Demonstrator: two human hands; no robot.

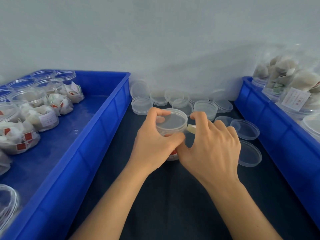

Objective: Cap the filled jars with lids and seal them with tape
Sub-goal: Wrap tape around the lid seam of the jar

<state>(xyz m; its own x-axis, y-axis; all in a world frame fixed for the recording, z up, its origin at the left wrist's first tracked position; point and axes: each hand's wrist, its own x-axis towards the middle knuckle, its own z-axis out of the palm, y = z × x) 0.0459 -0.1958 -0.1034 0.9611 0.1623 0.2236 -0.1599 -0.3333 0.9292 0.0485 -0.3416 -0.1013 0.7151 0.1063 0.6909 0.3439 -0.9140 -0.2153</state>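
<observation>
On the dark bench (173,196) between two glossy blue plastic bins (97,135), the left hand (152,144) curls its fingers round a clear round plastic jar (170,126) with a smooth flat lid (173,118) on top. The right hand (211,149) pinches a pale strip of tape (191,129) beside the jar's rim. Loose round clear lids (245,129) lie behind.

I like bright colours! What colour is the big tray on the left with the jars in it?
Bright blue. The left tray shows best in the head view.

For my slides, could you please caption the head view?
Left hand grips a lidded jar while right hand works beside it, between blue trays.
</observation>
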